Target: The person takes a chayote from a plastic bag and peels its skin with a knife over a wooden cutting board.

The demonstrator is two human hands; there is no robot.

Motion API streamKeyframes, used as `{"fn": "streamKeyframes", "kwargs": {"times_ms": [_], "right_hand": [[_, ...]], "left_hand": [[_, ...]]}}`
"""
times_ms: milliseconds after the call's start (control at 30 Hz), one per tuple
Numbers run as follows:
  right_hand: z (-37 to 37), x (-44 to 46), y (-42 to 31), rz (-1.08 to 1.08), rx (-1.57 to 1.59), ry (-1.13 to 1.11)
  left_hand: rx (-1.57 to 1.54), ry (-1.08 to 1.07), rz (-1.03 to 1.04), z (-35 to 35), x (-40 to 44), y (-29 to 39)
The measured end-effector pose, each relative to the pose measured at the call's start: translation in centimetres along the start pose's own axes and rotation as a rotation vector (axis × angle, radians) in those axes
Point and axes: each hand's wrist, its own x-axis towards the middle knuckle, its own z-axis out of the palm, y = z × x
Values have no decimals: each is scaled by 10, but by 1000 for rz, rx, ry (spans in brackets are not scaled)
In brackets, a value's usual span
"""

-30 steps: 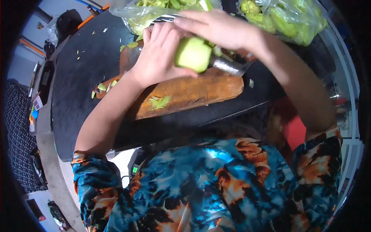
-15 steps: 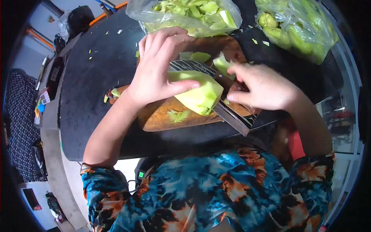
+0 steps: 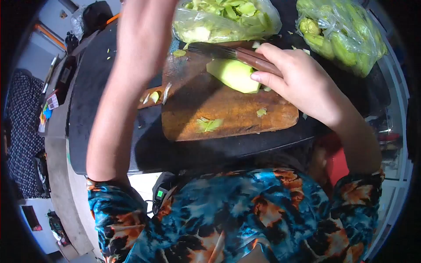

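Note:
My right hand (image 3: 302, 79) grips the brown handle of a knife (image 3: 258, 61). Its dark blade, marked with white, points left across the far part of the wooden cutting board (image 3: 232, 116). Just below the handle a peeled, pale green chayote (image 3: 234, 76) lies on the board, and my right thumb is close to or touching it. My left hand (image 3: 149, 26) is raised at the top edge, left of the bag of peelings; its fingers are out of view.
An open plastic bag of green peelings (image 3: 228, 26) stands beyond the board. To its right sits a bag of unpeeled chayotes (image 3: 346, 39). Scraps of peel (image 3: 208, 124) lie on the board. The board's handle (image 3: 151, 97) points left over the dark table (image 3: 94, 118).
My left hand has let go of the chayote and risen to the top edge. The chayote now lies on the board. My right hand has moved up with the knife, its blade turned leftward.

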Motion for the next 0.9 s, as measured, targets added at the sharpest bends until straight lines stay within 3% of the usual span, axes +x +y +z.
{"fn": "streamKeyframes", "kwargs": {"times_ms": [33, 100, 233, 300, 333, 433, 533, 600, 667, 733, 867, 900], "right_hand": [[0, -1, 1, 19, -9, 1], [0, -2, 4, 52, 14, 15], [2, -1, 13, 95, 116, 26], [3, 1, 21, 125, 129, -30], [7, 1, 29, 151, 125, -65], [6, -1, 32, 180, 93, -99], [7, -1, 42, 142, 218, -74], [16, 1, 63, 9, 334, 73], [-14, 0, 52, 268, 535, -45], [-26, 0, 53, 268, 543, 135], [-34, -8, 44, 172, 696, 716], [-34, -10, 45, 172, 734, 723]], "left_hand": [[58, 75, -20, 3, 20, 27], [268, -65, -15, 21, 29, 64], [557, -1059, -95, 48, 38, 46], [297, -921, -281, 78, 1, 1], [-16, -520, -408, 101, -34, -32], [-238, -428, -372, 98, -29, -37], [-442, -165, -169, 73, -36, -13], [-111, -350, 81, 51, -51, 3], [54, -545, 83, 44, -68, 12], [-17, -649, -145, 42, -87, 9], [-6, -683, -47, 37, -92, 6], [-25, -736, -46, 35, -91, 6]]}}
